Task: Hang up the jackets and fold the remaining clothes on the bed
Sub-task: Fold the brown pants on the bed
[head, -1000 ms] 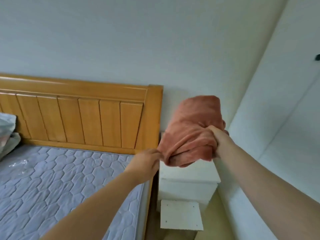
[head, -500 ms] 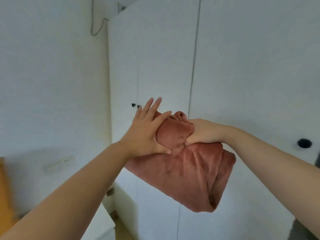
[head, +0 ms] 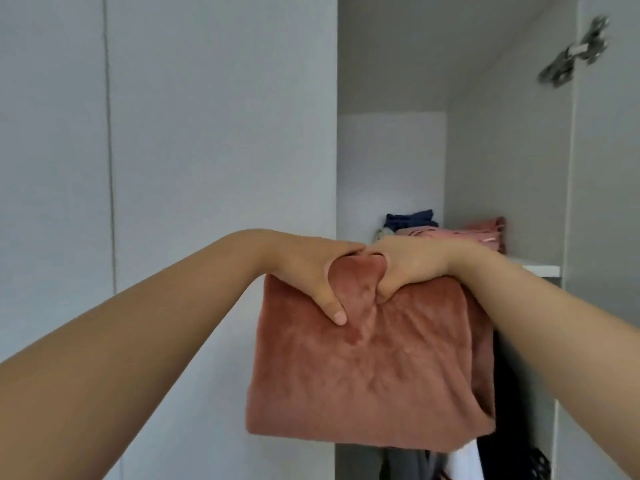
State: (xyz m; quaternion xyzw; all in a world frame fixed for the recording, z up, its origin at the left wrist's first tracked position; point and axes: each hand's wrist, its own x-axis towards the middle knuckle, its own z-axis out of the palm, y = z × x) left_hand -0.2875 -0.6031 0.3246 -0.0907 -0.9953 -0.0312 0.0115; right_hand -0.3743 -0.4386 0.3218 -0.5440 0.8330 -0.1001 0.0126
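head view | white wardrobe is standing open, its doors flat and smooth, a metal hinge shining up high | shelf is carrying a folded clothes pile | soft fuzzy rust-pink cloth is hanging, folded square, before the shelf | left grip and right grip are pinching its top edge, side by side

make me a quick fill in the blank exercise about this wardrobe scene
1. The left hand and right hand grip the folded rust garment by its ___ edge.
2. The wardrobe behind it stands ___.
3. Folded pink clothes lie on a white ___.
Missing words: top; open; shelf.
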